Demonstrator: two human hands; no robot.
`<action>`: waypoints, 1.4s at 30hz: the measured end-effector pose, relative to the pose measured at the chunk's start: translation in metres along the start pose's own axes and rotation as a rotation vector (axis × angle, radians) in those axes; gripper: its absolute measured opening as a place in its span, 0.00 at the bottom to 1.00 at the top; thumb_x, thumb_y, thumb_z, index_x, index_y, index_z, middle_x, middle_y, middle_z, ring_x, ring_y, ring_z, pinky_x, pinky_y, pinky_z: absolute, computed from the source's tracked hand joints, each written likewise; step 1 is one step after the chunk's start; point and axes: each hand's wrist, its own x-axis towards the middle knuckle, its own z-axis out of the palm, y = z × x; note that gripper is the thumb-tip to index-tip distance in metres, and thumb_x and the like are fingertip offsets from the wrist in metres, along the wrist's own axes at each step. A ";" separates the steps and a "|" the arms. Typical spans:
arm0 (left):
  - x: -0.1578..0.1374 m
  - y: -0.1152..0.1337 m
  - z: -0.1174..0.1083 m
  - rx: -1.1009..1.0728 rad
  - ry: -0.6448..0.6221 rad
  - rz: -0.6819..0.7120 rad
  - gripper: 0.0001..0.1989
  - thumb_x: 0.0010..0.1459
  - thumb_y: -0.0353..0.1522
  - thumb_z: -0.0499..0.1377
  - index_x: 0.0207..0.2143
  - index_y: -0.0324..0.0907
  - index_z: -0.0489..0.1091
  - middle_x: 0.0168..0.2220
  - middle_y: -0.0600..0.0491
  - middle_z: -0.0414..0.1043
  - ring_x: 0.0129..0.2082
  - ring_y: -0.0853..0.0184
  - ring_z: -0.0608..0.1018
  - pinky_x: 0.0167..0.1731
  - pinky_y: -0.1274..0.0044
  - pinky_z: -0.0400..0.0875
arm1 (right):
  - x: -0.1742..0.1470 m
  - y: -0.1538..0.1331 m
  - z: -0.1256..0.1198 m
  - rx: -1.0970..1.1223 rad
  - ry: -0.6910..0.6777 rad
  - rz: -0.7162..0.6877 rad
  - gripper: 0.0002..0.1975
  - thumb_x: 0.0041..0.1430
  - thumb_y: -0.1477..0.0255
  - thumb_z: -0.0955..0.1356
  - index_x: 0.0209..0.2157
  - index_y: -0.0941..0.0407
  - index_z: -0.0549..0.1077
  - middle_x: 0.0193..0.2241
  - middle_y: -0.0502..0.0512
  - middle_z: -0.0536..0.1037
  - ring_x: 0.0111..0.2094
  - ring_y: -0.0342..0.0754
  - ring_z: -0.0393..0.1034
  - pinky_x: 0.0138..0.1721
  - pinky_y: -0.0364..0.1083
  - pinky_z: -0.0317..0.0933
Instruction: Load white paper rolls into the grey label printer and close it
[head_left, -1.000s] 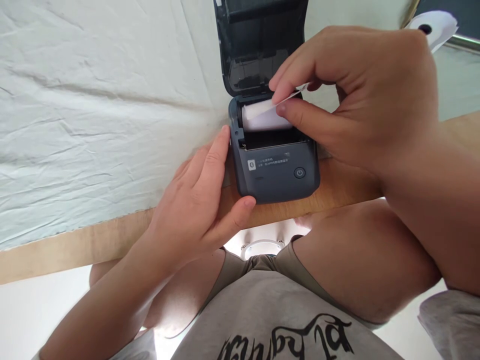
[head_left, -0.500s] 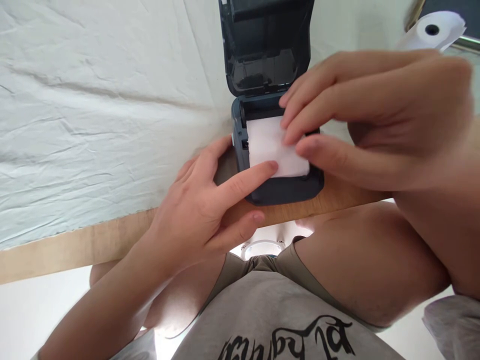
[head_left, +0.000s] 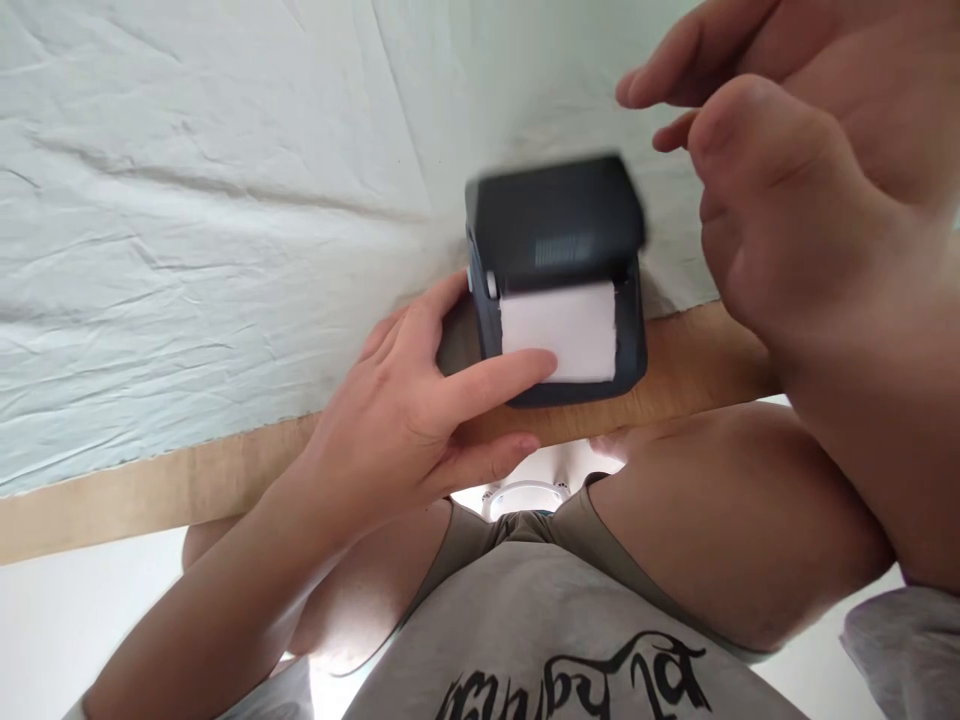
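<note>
A small dark receipt printer [head_left: 637, 340] sits at the table's front edge. Its black lid [head_left: 555, 215], blurred by motion, stands partly down over the paper bay. White paper [head_left: 570, 325] comes out beneath the lid and lies over the printer's front. My left hand [head_left: 397, 410] is spread at the printer's left: the index fingertip presses on the paper, other fingers reach along the side, and the thumb is apart from it near the table edge. My right hand [head_left: 817, 190] is raised to the upper right, away from the printer, fingers apart and holding nothing.
A pale, creased cloth [head_left: 225, 220] covers the table, leaving a wooden strip [head_left: 187, 490] along the front edge. My legs and grey shirt [head_left: 555, 620] are just below that edge.
The lid has swung from upright down toward the printer. My right hand has left the paper and moved up and right, now covering the paper roll's spot. My left index finger stays on the paper.
</note>
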 end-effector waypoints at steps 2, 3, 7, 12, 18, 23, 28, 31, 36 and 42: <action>0.001 0.001 0.001 0.003 -0.013 -0.010 0.22 0.73 0.44 0.63 0.66 0.56 0.67 0.71 0.38 0.60 0.67 0.37 0.75 0.61 0.42 0.77 | -0.001 0.001 0.000 -0.013 -0.045 -0.002 0.23 0.73 0.58 0.63 0.62 0.55 0.68 0.59 0.45 0.73 0.60 0.31 0.70 0.56 0.32 0.66; 0.001 0.002 0.002 0.007 -0.005 -0.019 0.22 0.73 0.44 0.62 0.66 0.56 0.66 0.72 0.39 0.60 0.68 0.38 0.74 0.61 0.42 0.77 | -0.001 0.002 0.001 -0.033 -0.117 0.014 0.22 0.73 0.58 0.63 0.61 0.56 0.70 0.60 0.46 0.73 0.59 0.31 0.70 0.58 0.34 0.67; 0.000 0.003 0.005 0.030 0.051 -0.053 0.33 0.74 0.51 0.59 0.74 0.50 0.58 0.70 0.35 0.63 0.65 0.39 0.76 0.60 0.43 0.77 | 0.002 0.004 0.003 -0.096 -0.314 0.075 0.23 0.72 0.56 0.64 0.60 0.53 0.73 0.53 0.46 0.75 0.51 0.31 0.69 0.59 0.39 0.69; 0.001 0.005 0.005 0.044 -0.027 -0.174 0.41 0.72 0.52 0.58 0.79 0.48 0.49 0.70 0.36 0.65 0.67 0.41 0.75 0.64 0.49 0.76 | 0.009 -0.001 -0.003 0.009 -0.392 0.230 0.27 0.68 0.54 0.68 0.63 0.51 0.71 0.54 0.48 0.74 0.50 0.35 0.69 0.58 0.41 0.70; 0.006 0.012 0.004 0.065 0.000 -0.244 0.39 0.69 0.47 0.59 0.76 0.44 0.55 0.69 0.37 0.69 0.63 0.43 0.78 0.61 0.52 0.78 | 0.011 -0.010 -0.005 0.104 -0.434 0.372 0.35 0.65 0.57 0.69 0.71 0.44 0.62 0.60 0.50 0.71 0.52 0.39 0.72 0.67 0.47 0.73; 0.011 0.018 0.003 0.065 0.010 -0.296 0.39 0.66 0.47 0.61 0.74 0.47 0.57 0.69 0.41 0.69 0.64 0.47 0.78 0.61 0.56 0.79 | 0.010 -0.015 -0.003 0.024 -0.424 0.345 0.33 0.63 0.57 0.68 0.68 0.44 0.65 0.61 0.52 0.70 0.61 0.45 0.69 0.74 0.52 0.68; 0.014 0.017 0.005 0.046 0.021 -0.322 0.39 0.63 0.47 0.59 0.73 0.46 0.59 0.70 0.43 0.69 0.66 0.46 0.76 0.61 0.53 0.78 | 0.005 -0.010 0.000 0.022 -0.410 0.302 0.33 0.65 0.56 0.66 0.69 0.49 0.64 0.66 0.55 0.67 0.68 0.48 0.63 0.78 0.55 0.63; 0.014 0.015 0.007 0.015 -0.013 -0.398 0.46 0.63 0.53 0.59 0.77 0.41 0.52 0.74 0.40 0.65 0.71 0.43 0.72 0.67 0.51 0.73 | -0.001 -0.011 0.002 -0.034 -0.345 0.334 0.31 0.69 0.54 0.64 0.68 0.49 0.63 0.67 0.55 0.65 0.63 0.47 0.65 0.73 0.53 0.66; 0.015 0.013 0.007 0.083 -0.140 -0.403 0.54 0.66 0.55 0.61 0.79 0.31 0.47 0.77 0.34 0.59 0.76 0.40 0.65 0.73 0.51 0.66 | -0.007 -0.016 0.001 -0.303 -0.230 0.469 0.27 0.71 0.53 0.65 0.65 0.51 0.67 0.50 0.59 0.72 0.49 0.45 0.67 0.63 0.55 0.68; 0.018 0.017 0.006 0.134 -0.160 -0.409 0.56 0.64 0.54 0.68 0.78 0.28 0.50 0.76 0.31 0.61 0.74 0.41 0.69 0.73 0.54 0.67 | -0.013 -0.005 -0.003 -0.302 -0.316 0.437 0.31 0.74 0.48 0.58 0.69 0.49 0.60 0.44 0.57 0.74 0.41 0.43 0.68 0.51 0.50 0.68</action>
